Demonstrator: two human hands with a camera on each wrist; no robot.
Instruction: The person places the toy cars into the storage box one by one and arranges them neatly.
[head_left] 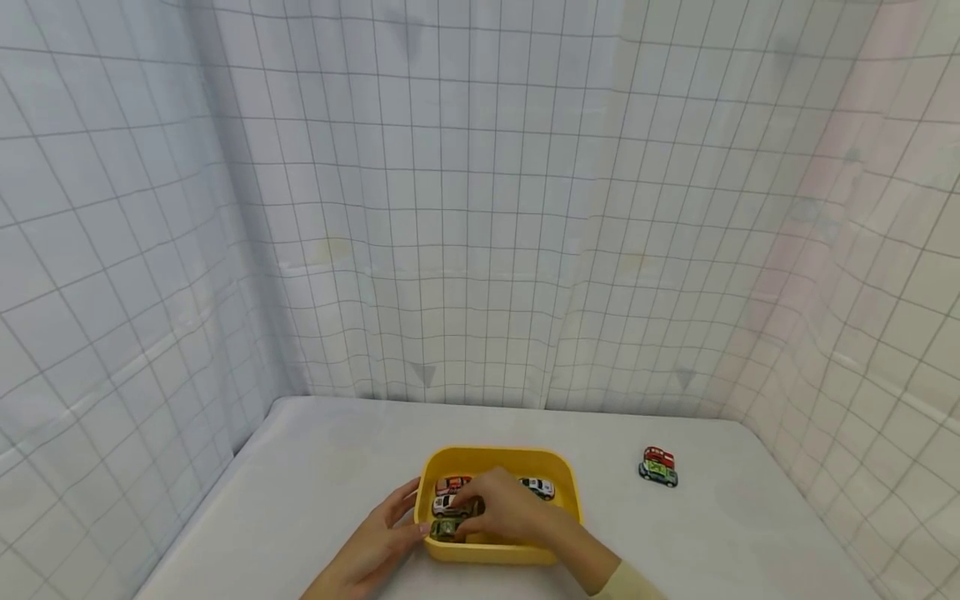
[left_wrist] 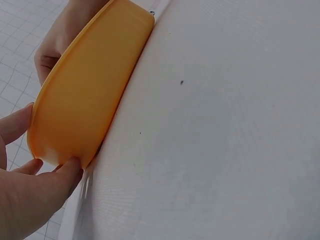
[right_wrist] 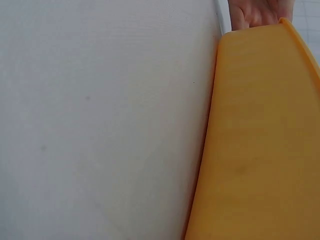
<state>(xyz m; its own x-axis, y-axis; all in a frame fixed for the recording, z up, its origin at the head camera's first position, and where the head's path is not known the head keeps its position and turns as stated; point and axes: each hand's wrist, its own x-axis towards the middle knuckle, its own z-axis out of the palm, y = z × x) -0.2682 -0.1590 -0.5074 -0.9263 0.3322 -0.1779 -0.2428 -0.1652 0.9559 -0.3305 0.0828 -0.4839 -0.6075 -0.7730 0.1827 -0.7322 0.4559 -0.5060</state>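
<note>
A yellow plastic bin [head_left: 498, 553] sits on the white table, with several toy cars inside. My left hand [head_left: 378, 542] grips its left end, thumb at the rim and fingers against the outer wall, as the left wrist view shows. Inside the bin, my right hand [head_left: 506, 508] pinches a white toy car [head_left: 442, 505] between thumb and fingers, partly covering it. A green toy car [head_left: 444, 528] lies just in front, near the thumb. Behind is a red toy car [head_left: 450, 484]. Another white toy car [head_left: 542, 487] lies at the bin's right side.
Right of the bin, on the white table [head_left: 712, 517], a red toy car [head_left: 659, 455] and a green and grey toy car [head_left: 658, 474] lie side by side. White gridded curtains [head_left: 480, 208] hang along the back and both sides.
</note>
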